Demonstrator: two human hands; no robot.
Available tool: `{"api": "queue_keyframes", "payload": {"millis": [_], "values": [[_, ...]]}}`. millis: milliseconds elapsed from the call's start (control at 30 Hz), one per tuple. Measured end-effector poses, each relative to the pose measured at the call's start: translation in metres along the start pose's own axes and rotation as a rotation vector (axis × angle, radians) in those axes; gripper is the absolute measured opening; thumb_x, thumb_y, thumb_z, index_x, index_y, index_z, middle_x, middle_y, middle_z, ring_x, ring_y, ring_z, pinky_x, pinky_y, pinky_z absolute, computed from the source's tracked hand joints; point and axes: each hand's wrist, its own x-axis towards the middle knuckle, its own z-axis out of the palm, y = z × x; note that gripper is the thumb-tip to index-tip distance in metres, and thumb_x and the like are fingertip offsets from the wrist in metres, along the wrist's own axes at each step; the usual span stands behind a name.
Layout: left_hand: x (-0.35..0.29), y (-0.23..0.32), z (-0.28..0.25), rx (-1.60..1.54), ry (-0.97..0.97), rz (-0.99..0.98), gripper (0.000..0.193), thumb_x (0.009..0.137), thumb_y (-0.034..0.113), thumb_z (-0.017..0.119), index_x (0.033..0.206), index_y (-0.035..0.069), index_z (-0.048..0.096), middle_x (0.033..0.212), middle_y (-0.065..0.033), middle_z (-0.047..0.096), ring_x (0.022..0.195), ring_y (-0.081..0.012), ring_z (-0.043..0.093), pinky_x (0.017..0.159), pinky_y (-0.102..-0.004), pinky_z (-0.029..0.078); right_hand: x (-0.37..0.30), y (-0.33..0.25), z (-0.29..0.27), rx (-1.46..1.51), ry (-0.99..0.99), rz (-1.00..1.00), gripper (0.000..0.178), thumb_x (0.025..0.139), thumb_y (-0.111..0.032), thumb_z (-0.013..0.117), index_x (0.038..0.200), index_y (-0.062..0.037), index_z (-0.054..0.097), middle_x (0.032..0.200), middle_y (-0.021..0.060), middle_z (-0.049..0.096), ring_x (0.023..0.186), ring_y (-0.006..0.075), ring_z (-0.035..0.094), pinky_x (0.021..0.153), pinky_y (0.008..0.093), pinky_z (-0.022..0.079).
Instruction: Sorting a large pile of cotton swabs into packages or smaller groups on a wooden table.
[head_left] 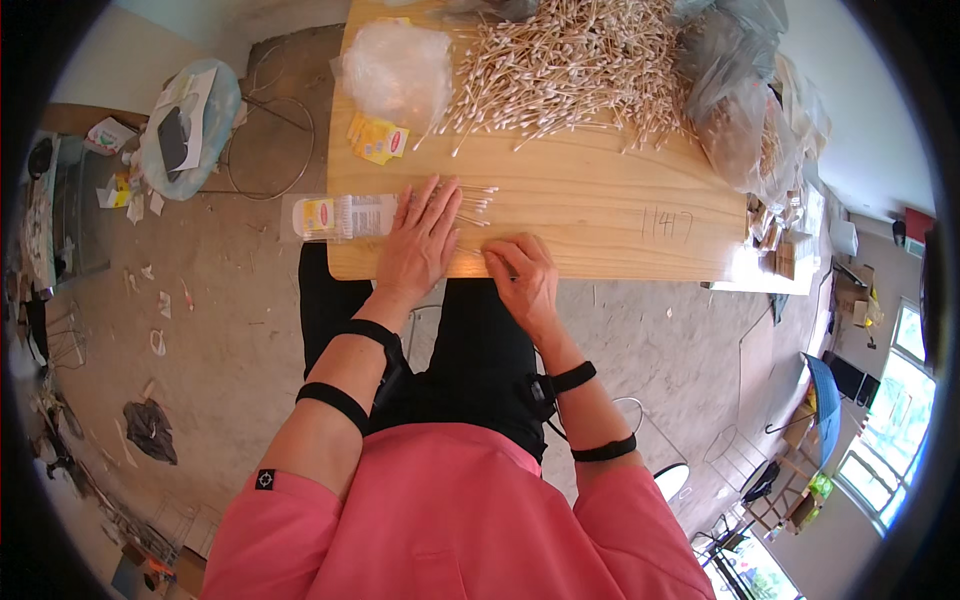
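Note:
My left hand lies flat on the wooden table near its front edge, fingers stretched forward. Partly under it is a clear plastic packet with a yellow-and-red label card at its left end. Several loose cotton swabs stick out to the right of my left fingertips. Close by at the table edge, my right hand is closed with its fingers curled in; whatever it may hold is hidden. A large heap of cotton swabs covers the far part of the table.
Clear plastic bags and yellow label cards lie at the table's far left. Grey and clear bags stand at the far right. A stool with papers and a phone is left of the table. Scraps litter the floor.

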Motion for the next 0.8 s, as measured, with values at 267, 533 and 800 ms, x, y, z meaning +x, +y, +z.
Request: {"api": "queue_keyframes", "payload": {"millis": [267, 533, 800], "values": [[0.001, 0.000, -0.001, -0.001, -0.011, -0.002, 0.054, 0.091, 0.018, 0.055, 0.142, 0.005, 0.041, 0.152, -0.0049, 0.034, 0.142, -0.0251, 0.027, 0.119, -0.0452, 0.021, 0.011, 0.001, 0.005, 0.142, 0.013, 0.174, 0.012, 0.082, -0.008, 0.069, 0.093, -0.0069, 0.068, 0.079, 0.0100, 0.060, 0.071, 0.0295, 0.061, 0.060, 0.0385, 0.049], [0.001, 0.001, -0.003, -0.033, 0.016, -0.002, 0.051, 0.091, 0.015, 0.055, 0.140, 0.005, 0.043, 0.151, -0.0053, 0.035, 0.142, -0.0256, 0.028, 0.117, -0.0451, 0.023, 0.017, 0.003, 0.006, 0.031, -0.003, -0.036, 0.010, 0.084, -0.008, 0.066, 0.094, -0.0073, 0.068, 0.079, 0.0108, 0.060, 0.067, 0.0308, 0.061, 0.058, 0.0384, 0.049], [0.002, 0.001, -0.003, -0.011, 0.010, -0.003, 0.050, 0.091, 0.017, 0.055, 0.139, 0.005, 0.045, 0.151, -0.0051, 0.035, 0.142, -0.0255, 0.028, 0.117, -0.0449, 0.023, 0.026, -0.002, 0.008, -0.016, -0.046, 0.095, 0.022, 0.086, -0.010, 0.064, 0.109, -0.0101, 0.065, 0.080, 0.0105, 0.059, 0.069, 0.0317, 0.062, 0.058, 0.0400, 0.048]]}}
